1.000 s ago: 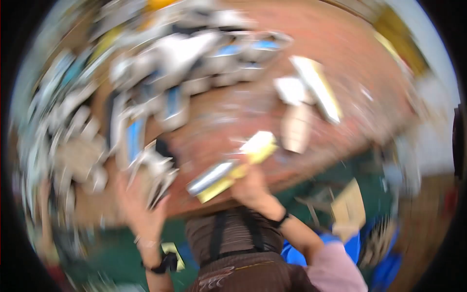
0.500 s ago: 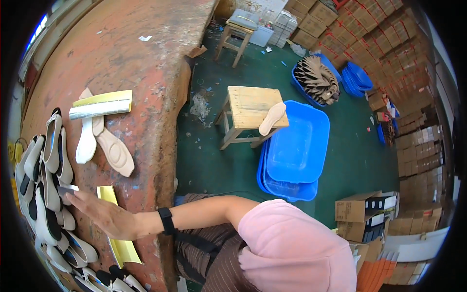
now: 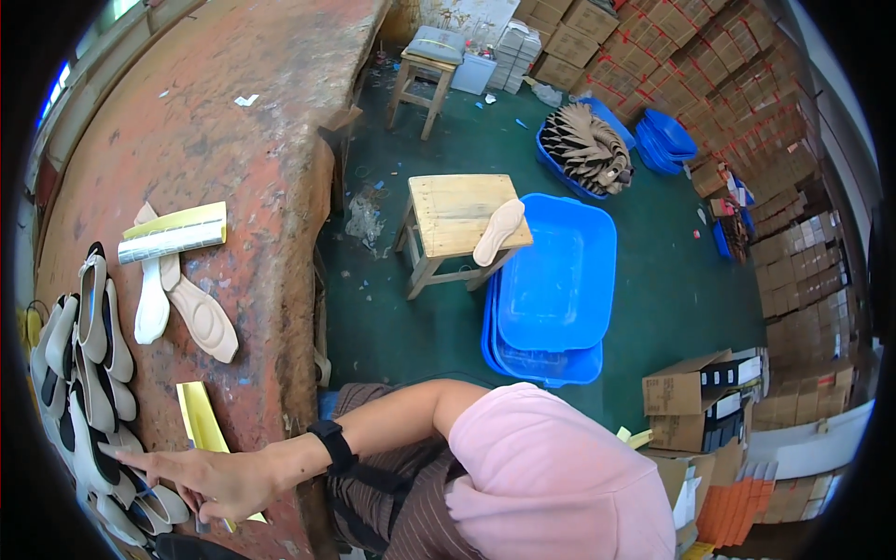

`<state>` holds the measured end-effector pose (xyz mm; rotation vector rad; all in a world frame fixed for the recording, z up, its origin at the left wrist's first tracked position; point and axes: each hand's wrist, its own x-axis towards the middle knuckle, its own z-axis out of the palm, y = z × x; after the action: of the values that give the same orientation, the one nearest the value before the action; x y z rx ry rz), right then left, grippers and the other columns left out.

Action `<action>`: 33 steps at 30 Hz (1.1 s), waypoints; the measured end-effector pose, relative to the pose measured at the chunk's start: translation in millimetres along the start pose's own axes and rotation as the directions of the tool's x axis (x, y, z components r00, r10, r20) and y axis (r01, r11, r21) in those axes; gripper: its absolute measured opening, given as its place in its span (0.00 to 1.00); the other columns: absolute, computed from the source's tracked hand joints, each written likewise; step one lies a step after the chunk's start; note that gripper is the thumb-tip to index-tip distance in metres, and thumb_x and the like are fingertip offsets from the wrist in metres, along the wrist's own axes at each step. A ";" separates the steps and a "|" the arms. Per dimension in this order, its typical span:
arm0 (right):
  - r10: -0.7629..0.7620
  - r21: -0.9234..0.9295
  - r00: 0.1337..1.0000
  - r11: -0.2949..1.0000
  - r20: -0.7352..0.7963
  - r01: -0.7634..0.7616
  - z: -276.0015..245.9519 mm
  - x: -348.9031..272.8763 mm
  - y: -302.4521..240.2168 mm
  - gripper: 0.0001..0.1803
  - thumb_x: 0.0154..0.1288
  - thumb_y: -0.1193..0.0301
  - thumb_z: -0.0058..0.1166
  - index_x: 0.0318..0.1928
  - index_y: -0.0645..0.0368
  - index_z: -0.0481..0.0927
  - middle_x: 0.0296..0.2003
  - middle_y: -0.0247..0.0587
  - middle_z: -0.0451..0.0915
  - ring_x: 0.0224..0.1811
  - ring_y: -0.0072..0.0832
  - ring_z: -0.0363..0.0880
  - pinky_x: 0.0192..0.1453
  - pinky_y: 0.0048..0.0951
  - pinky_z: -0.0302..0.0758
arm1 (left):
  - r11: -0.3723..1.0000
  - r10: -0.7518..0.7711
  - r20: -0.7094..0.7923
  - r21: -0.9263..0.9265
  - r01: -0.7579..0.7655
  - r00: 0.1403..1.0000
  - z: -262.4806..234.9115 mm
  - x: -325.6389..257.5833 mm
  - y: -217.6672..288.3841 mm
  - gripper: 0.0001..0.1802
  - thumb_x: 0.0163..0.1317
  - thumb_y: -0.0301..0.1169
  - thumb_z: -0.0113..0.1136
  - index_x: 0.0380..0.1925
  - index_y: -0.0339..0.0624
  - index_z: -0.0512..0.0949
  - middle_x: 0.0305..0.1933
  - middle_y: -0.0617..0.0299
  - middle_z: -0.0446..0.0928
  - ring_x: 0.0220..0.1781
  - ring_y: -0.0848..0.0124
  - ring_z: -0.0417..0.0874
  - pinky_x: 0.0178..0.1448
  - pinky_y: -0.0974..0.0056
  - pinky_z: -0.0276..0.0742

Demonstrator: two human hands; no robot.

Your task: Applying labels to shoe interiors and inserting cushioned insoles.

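Right hand (image 3: 224,480) shifted along 1 narrow yellow strip (image 3: 206,420).

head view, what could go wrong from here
The insole on the wooden stool lies right at its edge, so a bump might tip it off, perhaps into the blue tub. The right hand is over a yellow strip, close to crowded shoes, so it could drag the strip or knock a shoe.

The bent right arm (image 3: 392,420) reaches leftward, fingers (image 3: 140,459) parted.
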<state>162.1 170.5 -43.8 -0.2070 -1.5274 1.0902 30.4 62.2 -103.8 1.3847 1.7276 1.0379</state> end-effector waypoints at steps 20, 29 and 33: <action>0.198 -0.097 0.785 0.980 0.587 -0.175 6.4 29.7 -68.6 0.63 0.49 0.88 0.68 0.78 0.52 0.40 0.66 0.62 0.67 0.39 0.28 0.79 0.43 0.28 0.82 | -0.078 -0.193 0.155 -0.987 0.142 0.969 -51.3 -101.0 12.3 0.56 0.42 0.47 0.65 0.73 0.38 0.56 0.67 0.37 0.69 0.60 0.43 0.79 0.63 0.45 0.80; 0.037 -0.154 0.714 0.983 0.699 0.100 40.2 29.1 -61.1 0.53 0.45 0.78 0.69 0.73 0.56 0.58 0.70 0.64 0.57 0.55 0.44 0.71 0.55 0.40 0.74 | -0.146 -0.214 0.335 -0.940 0.309 0.918 -63.5 -116.2 5.9 0.58 0.41 0.40 0.69 0.73 0.36 0.54 0.67 0.43 0.69 0.63 0.55 0.78 0.68 0.58 0.75; 0.295 -0.539 0.810 0.842 0.508 0.032 37.7 28.2 -46.1 0.69 0.34 0.58 0.80 0.76 0.60 0.50 0.76 0.60 0.45 0.75 0.54 0.52 0.76 0.52 0.56 | 0.196 -0.206 0.381 -0.886 0.420 0.901 -78.2 -122.8 -8.0 0.55 0.42 0.42 0.74 0.70 0.30 0.60 0.60 0.52 0.76 0.58 0.68 0.78 0.61 0.66 0.76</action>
<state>141.5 144.8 13.2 -0.3951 -2.3967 0.8500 -17.0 -72.0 -72.4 0.2303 0.7704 1.2995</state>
